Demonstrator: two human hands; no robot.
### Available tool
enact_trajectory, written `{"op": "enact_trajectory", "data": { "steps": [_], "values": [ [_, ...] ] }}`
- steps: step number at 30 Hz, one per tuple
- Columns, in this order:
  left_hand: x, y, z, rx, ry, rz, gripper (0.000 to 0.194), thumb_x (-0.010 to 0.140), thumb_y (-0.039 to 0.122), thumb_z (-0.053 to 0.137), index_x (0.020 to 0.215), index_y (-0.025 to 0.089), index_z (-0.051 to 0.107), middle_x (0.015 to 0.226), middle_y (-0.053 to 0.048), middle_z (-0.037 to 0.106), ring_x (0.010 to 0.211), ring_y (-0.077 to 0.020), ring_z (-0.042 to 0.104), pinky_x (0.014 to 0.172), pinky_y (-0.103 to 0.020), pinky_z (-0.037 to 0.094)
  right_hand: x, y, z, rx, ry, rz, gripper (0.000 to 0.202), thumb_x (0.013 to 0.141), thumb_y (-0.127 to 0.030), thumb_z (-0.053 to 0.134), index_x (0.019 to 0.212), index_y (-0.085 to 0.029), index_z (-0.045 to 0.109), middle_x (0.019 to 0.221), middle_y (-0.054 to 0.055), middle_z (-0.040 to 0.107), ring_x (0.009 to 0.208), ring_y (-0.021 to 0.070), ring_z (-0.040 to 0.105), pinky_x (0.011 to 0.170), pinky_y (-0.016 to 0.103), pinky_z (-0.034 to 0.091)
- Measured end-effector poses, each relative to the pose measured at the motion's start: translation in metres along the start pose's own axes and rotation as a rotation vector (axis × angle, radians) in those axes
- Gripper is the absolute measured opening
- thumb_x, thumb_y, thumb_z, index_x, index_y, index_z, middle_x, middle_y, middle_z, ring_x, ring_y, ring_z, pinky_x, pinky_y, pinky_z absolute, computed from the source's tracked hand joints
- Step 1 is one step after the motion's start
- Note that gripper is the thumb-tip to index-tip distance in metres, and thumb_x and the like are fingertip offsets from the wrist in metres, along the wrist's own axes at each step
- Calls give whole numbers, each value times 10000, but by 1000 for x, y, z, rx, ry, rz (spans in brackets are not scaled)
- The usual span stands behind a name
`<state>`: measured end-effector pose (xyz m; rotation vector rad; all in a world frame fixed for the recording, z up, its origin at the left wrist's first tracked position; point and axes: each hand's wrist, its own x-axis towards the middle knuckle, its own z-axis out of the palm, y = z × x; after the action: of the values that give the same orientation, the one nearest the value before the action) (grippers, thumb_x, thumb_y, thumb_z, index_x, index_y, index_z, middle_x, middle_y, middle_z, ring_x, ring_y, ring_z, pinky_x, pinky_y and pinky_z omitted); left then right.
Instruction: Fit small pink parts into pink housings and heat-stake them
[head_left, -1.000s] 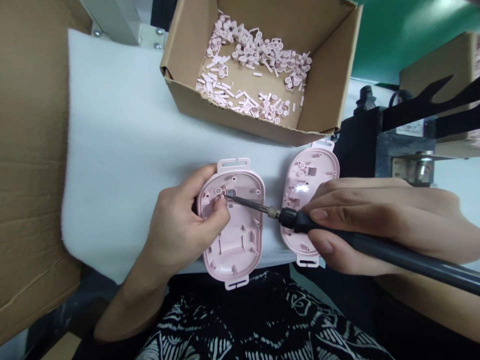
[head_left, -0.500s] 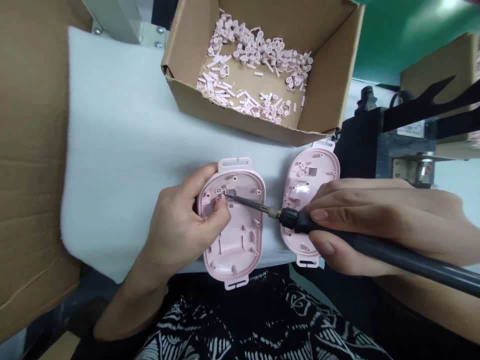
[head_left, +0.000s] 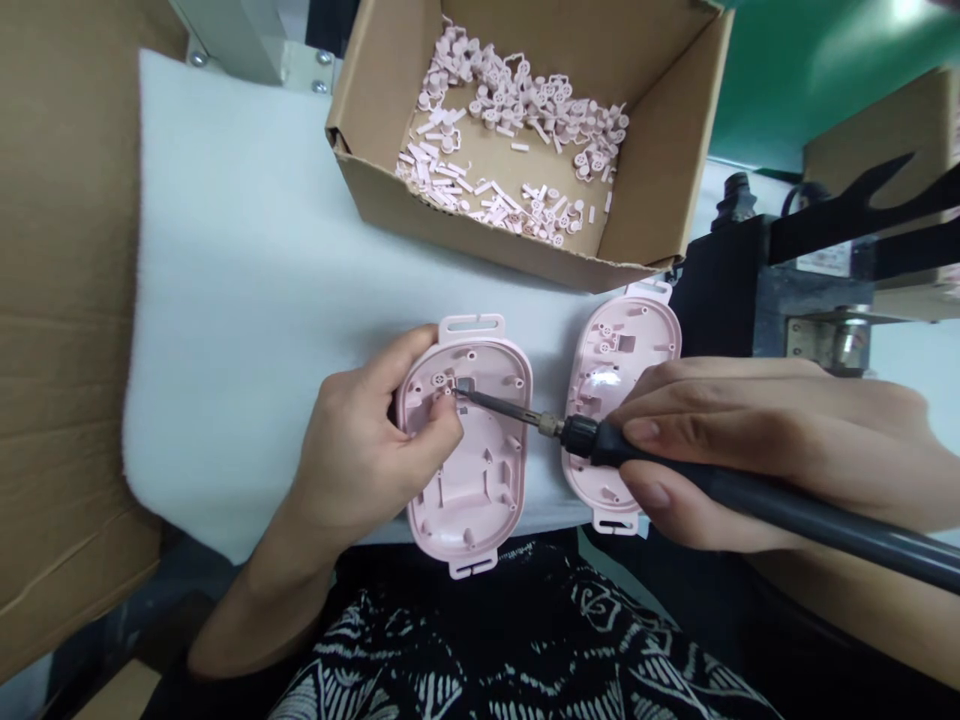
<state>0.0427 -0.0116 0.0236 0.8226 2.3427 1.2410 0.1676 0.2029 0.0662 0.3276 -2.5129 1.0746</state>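
My left hand (head_left: 375,440) grips the left rim of a pink plastic housing shell (head_left: 487,520), its thumb reaching inside beside small round button parts (head_left: 439,380). Between the fingers of my right hand (head_left: 720,440) is a black soldering iron (head_left: 577,436). The iron's dark tip touches or nearly touches the inside of the shell, close to my left thumb and a square opening; the exact contact is too small to make out. A second pink housing shell (head_left: 600,490) lies to the right, partly covered by my right hand.
A cardboard box (head_left: 495,235) with many loose pink button parts (head_left: 517,95) stands behind the shells on a white foam mat (head_left: 225,280). Dark metal equipment (head_left: 750,270) stands at the right. More cardboard (head_left: 67,300) borders the mat at the left.
Almost nothing differs. Everything sits a few pixels farther right because the view has shifted slightly; both hands, the iron and the shell keep their places relative to each other.
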Motion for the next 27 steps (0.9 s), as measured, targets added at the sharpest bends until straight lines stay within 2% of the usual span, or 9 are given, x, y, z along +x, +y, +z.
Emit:
{"op": "enact_trajectory", "data": {
  "steps": [17, 22, 25, 27],
  "values": [
    [0, -1, 0, 4, -3, 0, 322, 802, 143, 643, 1112, 223, 684, 665, 92, 635, 527, -61, 553, 597, -180, 505, -3, 3, 1, -5, -4, -3, 166, 779, -67, 752, 873, -151, 645, 697, 14, 681, 666, 151, 727, 571, 239, 617],
    [-1, -4, -1, 5, -13, -20, 389, 802, 162, 649, 1176, 264, 678, 682, 94, 655, 531, -68, 580, 607, -185, 515, 0, 3, 7, 6, 6, -42, 202, 739, -41, 769, 872, -133, 649, 735, 18, 690, 692, 145, 723, 596, 239, 627],
    [-2, -5, -3, 16, -13, -29, 390, 818, 211, 648, 1197, 298, 670, 735, 84, 693, 566, -87, 614, 616, -196, 524, -7, 1, -8, 34, 97, -66, 199, 776, -88, 769, 942, -137, 672, 724, 14, 685, 645, 146, 701, 547, 261, 612],
    [-3, -5, -2, 55, 20, -52, 344, 837, 287, 643, 1180, 290, 675, 776, 62, 717, 606, -110, 638, 632, -214, 535, -21, 5, -31, -34, 236, -18, 237, 809, -157, 773, 1031, -176, 693, 769, 20, 709, 658, 159, 702, 544, 283, 606]
  ]
}}
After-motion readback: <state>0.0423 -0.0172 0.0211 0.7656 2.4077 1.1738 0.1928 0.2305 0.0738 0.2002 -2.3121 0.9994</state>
